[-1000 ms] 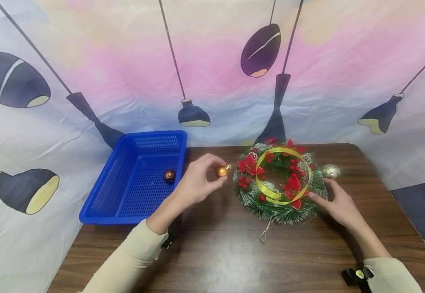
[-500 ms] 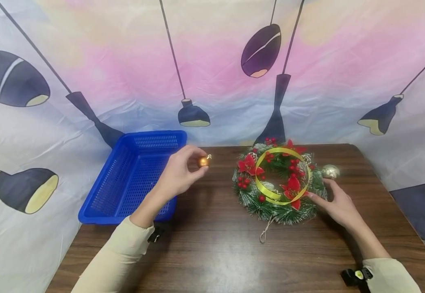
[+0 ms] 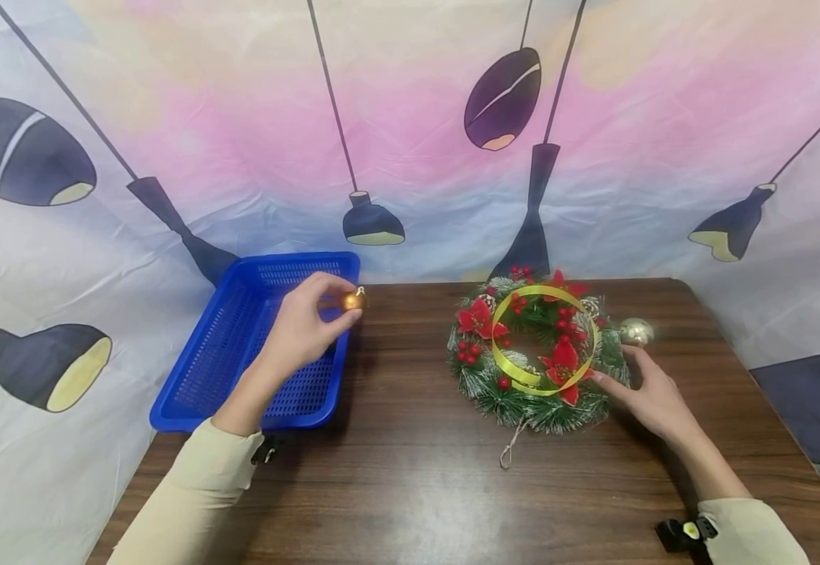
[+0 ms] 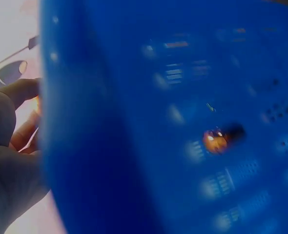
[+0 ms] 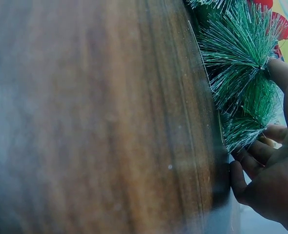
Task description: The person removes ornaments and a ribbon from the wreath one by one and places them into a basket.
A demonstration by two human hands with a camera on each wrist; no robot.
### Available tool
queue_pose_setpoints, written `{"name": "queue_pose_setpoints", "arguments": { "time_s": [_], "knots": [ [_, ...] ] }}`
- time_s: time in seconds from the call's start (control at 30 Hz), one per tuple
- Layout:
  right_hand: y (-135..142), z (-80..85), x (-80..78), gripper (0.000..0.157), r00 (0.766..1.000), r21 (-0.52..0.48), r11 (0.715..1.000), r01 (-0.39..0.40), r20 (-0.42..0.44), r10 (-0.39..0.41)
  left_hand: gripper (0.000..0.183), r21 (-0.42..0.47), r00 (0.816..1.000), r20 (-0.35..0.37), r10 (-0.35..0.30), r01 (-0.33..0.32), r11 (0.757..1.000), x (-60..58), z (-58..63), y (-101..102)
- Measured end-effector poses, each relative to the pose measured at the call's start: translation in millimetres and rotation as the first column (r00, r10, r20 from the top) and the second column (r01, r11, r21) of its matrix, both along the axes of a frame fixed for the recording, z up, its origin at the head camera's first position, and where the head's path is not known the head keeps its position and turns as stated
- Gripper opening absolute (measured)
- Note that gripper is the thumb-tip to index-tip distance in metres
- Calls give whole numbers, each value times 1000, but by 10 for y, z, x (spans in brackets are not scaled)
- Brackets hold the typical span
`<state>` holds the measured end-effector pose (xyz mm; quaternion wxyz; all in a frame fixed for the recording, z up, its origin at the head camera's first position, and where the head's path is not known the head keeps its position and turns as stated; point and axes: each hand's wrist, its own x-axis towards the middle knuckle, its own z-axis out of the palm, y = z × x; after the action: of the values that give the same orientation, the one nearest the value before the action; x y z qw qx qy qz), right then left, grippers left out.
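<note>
My left hand (image 3: pixel 307 322) pinches a small gold Christmas bauble (image 3: pixel 354 300) between thumb and fingertips, over the right rim of the blue basket (image 3: pixel 325 420). Inside that basket lies a bronze bauble (image 4: pixel 215 141), seen in the left wrist view but hidden behind the hand in the head view. My right hand (image 3: pixel 653 396) grips the right side of a green Christmas wreath (image 3: pixel 501 404), thumb on the needles and the other fingers at its outer edge. A yellow ribbon ring (image 3: pixel 512 369) lies on the wreath, among red flowers (image 3: pixel 476 318) and berries.
A silver bauble (image 3: pixel 636 332) sits at the wreath's right edge, just beyond my right hand. The wreath's twine loop (image 3: pixel 508 453) lies on the wooden table (image 3: pixel 424 471). A cloth backdrop (image 3: pixel 424 141) printed with lamps hangs behind the table.
My left hand has moved left with the gold bauble, from beside the wreath to over the basket's right rim. The right hand and the wreath have stayed in place.
</note>
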<state>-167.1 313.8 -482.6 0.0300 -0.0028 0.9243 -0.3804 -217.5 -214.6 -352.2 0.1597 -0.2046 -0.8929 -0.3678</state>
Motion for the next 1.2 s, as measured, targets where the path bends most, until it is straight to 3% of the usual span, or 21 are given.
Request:
{"name": "queue_pose_setpoints", "arguments": {
  "time_s": [0.4,0.77,0.93,1.2],
  "knots": [
    [-10,13,17,95,1000,-9,1000,-4,5,4,32,-60,988,95,122,-117,991,19,-59,-309],
    [-9,21,16,95,1000,-10,1000,-3,2,3,31,-104,972,166,169,-153,983,-22,-118,-522],
    [3,17,16,95,1000,-7,1000,-2,-2,2,32,-149,958,205,202,-174,973,-52,-231,-596],
    [-4,19,14,94,1000,-9,1000,-6,1,6,34,-176,950,234,208,-170,970,-57,-488,-658]
  ]
}}
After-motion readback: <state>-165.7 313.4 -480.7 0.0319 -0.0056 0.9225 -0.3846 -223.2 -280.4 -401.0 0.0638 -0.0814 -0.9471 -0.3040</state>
